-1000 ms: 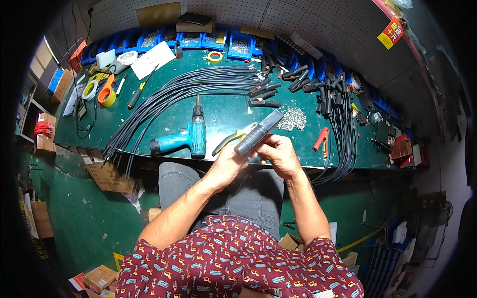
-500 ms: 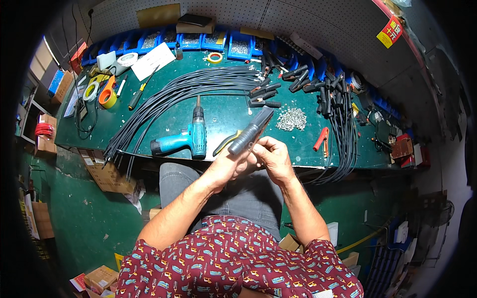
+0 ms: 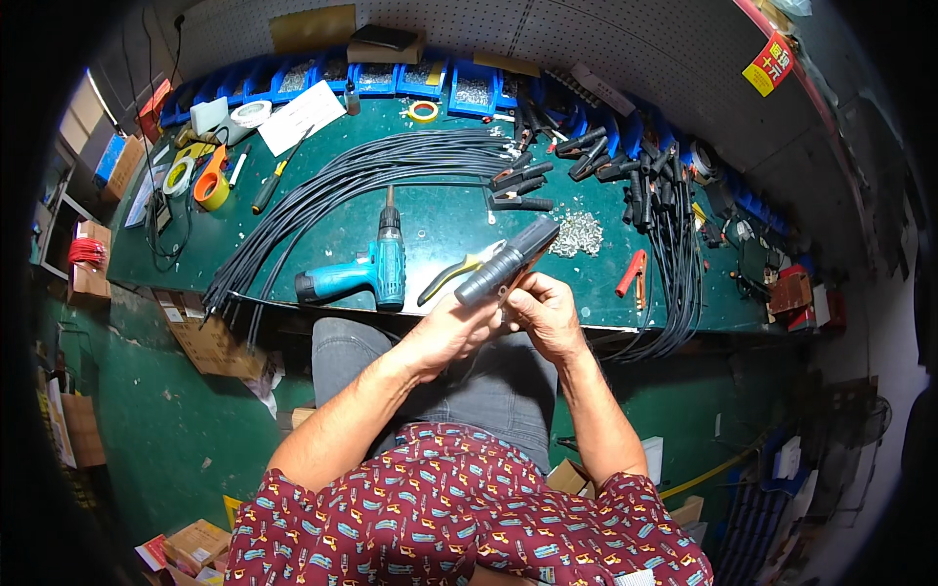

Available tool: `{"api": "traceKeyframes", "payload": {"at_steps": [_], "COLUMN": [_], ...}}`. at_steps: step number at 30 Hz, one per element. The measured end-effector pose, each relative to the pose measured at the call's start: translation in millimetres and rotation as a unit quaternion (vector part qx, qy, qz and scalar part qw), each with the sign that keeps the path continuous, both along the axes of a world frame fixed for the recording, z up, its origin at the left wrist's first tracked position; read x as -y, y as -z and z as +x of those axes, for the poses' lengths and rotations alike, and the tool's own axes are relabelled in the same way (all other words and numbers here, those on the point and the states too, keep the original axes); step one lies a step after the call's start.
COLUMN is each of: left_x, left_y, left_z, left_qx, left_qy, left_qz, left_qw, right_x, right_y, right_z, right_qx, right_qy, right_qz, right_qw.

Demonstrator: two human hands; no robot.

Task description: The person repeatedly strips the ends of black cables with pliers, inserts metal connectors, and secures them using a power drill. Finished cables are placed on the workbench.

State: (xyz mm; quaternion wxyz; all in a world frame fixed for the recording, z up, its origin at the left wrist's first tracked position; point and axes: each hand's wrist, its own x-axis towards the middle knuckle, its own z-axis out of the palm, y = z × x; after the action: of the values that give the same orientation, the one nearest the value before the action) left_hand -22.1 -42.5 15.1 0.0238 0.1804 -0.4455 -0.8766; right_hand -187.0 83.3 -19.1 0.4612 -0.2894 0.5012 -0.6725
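Above my lap at the table's front edge, my left hand (image 3: 451,337) is closed round a black cable clamp (image 3: 508,260), whose ribbed handle tilts up to the right. Thumb and fingertips of my right hand (image 3: 547,314) are pinched together at the clamp's underside; a small round metal part shows there, and what lies in the pinch is too small to make out. Yellow-handled pliers (image 3: 449,275) lie just left of the clamp. Behind it is a pile of small silver screws or fittings (image 3: 576,234). A teal cordless drill (image 3: 389,264) lies to the left.
A bundle of black cables (image 3: 332,181) arcs across the green table (image 3: 274,220). More black clamps with cables (image 3: 664,215) lie at right, near a red clamp (image 3: 633,273). Blue parts bins (image 3: 376,80) line the back. Tape rolls (image 3: 211,186) and a screwdriver (image 3: 269,190) lie at left.
The clamp and both hands have shifted slightly to the right. The clamp has tilted flatter, and more of the pliers shows beside it.
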Motion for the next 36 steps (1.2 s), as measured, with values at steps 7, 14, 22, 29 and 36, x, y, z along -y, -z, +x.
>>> {"api": "traceKeyframes", "payload": {"at_steps": [7, 14, 22, 29, 36], "left_x": [-4, -1, -8, -8, -8], "left_y": [12, -4, -14, -15, -8], "left_z": [-2, 2, 1, 0, -5], "left_qx": [0.013, 0.009, -0.024, -0.024, -0.022], "left_qy": [-0.001, 0.025, -0.013, -0.010, -0.037], "left_qz": [-0.010, -0.017, -0.037, -0.045, -0.063], "left_qw": [1.000, 1.000, 0.999, 0.999, 0.997], "right_x": [-2, -6, -9, -13, -13], "right_y": [10, 15, 7, 10, 9], "right_z": [-1, -1, -1, -2, 3], "right_qx": [0.004, -0.065, -0.035, -0.042, -0.043], "right_qy": [0.018, 0.053, 0.046, 0.054, 0.061], "right_qz": [-0.047, -0.070, -0.065, -0.073, -0.086], "right_qw": [0.999, 0.994, 0.996, 0.995, 0.994]}}
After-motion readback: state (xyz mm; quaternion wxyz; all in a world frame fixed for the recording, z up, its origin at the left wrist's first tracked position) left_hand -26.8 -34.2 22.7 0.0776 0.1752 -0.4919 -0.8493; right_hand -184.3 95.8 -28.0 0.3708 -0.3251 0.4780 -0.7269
